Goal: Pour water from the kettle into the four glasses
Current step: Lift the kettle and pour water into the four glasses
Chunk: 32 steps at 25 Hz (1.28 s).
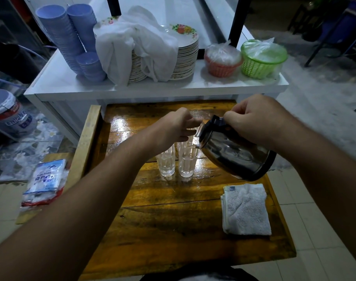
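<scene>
The right hand (pixel 252 118) grips the black handle of a stainless steel kettle (pixel 235 153), tilted steeply with its spout toward nine o'clock, over the rim of the right-hand glass (pixel 186 161). Just beside that glass, at its nine o'clock, stands a second glass (pixel 167 163); both are upright near the middle of the wet wooden table (pixel 173 209). More glass shows behind them, at twelve o'clock, mostly hidden under the left hand (pixel 173 126), so the count there cannot be told. The left hand hovers above the glasses with fingers curled toward the kettle's lid; whether it touches anything cannot be told. At five o'clock from the glasses lies a folded white towel (pixel 246 209). Beyond the table, at twelve o'clock, a white shelf (pixel 71 84) carries stacked blue bowls (pixel 71 37), a stack of floral plates (pixel 185 55) under a white cloth (pixel 136 45), an orange basket (pixel 221 61) and a green basket (pixel 262 59).
</scene>
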Tool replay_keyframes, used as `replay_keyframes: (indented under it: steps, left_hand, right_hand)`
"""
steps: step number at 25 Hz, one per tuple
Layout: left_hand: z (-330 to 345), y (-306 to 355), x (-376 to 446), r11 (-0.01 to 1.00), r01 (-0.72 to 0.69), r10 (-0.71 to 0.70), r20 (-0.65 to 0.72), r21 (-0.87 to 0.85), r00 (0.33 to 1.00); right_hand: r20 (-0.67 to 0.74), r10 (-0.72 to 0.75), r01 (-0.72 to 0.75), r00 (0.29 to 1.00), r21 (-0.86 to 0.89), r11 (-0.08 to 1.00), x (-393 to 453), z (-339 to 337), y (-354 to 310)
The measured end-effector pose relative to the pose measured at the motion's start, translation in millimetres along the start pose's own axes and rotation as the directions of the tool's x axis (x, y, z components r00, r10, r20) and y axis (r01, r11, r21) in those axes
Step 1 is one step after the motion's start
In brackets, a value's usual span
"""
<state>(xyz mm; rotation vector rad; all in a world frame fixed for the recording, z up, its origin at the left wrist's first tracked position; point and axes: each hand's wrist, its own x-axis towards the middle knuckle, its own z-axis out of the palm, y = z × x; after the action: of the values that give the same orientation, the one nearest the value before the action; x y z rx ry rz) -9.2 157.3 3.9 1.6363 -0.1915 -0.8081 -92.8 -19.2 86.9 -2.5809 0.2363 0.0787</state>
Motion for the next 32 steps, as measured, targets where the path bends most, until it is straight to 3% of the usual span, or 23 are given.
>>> replay_keyframes:
  steps: [4, 12, 19, 26, 32]
  left_hand:
    - [2.6, 7.3, -2.7, 0.999, 0.017, -0.018, -0.029, -0.041, 0.999]
    - [4.3, 4.5, 1.9, 0.998, -0.008, 0.005, 0.047, 0.062, 0.999]
    - [17.2, 1.6, 9.7, 0.968, -0.046, 0.024, 0.091, 0.245, 0.996]
    - [24.5, 5.3, 9.1, 0.926, -0.091, 0.033, 0.162, 0.366, 0.986]
    - [35.2, 9.2, 6.7, 0.921, -0.076, -0.005, 0.206, 0.383, 0.978]
  right_hand:
    - [-0.038, -0.030, 0.030, 0.999, -0.003, 1.000, 3.1, -4.1, -0.3]
    - [-0.045, -0.060, 0.062, 0.997, 0.044, 0.997, 3.5, 1.0, 19.7]
    - [-0.175, 0.000, 0.060, 0.985, 0.336, 0.940, -10.5, 34.6, 74.2]
    - [-0.171, 0.169, -0.006, 0.971, 0.687, 0.727, -33.6, 76.4, 108.9]
    - [-0.117, 0.278, -0.054, 0.954, 0.839, 0.541, -46.2, 103.4, 130.7]
